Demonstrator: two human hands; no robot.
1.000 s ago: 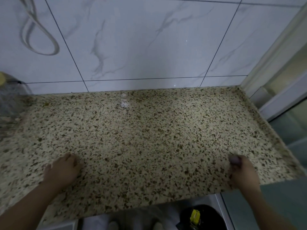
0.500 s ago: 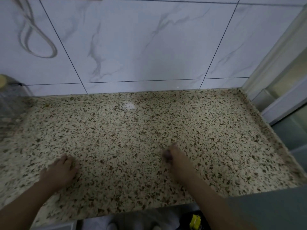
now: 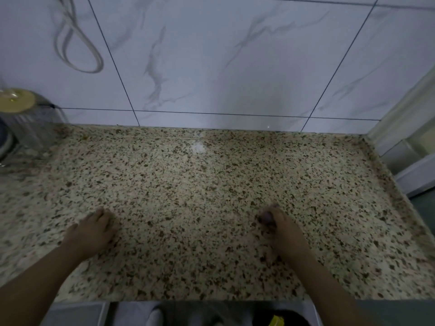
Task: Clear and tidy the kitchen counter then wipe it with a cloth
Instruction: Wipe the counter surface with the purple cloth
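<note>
A small purplish cloth [image 3: 265,217], bunched and blurred, is seen in the lower right of the frame, pressed onto the speckled counter [image 3: 211,184] a little right of centre. It is gripped by the right hand [image 3: 281,228], whose fingers are curled round it so that only a small wad shows at their tips. The forearm is stretched in from the lower right corner.

In the lower left of the frame, the left hand [image 3: 93,231] is laid on the counter with its fingers loosely bent and close together; nothing is held in it. The two hands are set well apart, both near the counter's front edge.

A pale whitish smear [image 3: 198,147] is visible on the counter near the back wall, above centre. At the left edge, a ribbed clear jar [image 3: 30,123] with a yellowish lid is stood in the counter's back corner. A loop of pale cord [image 3: 77,48] is hung against the marble-patterned wall tiles [image 3: 235,62] in the upper left. A pale frame [image 3: 404,118] is seen along the right edge. Below the counter's front edge, a dark bin [image 3: 280,318] with something yellow in it is partly shown.
</note>
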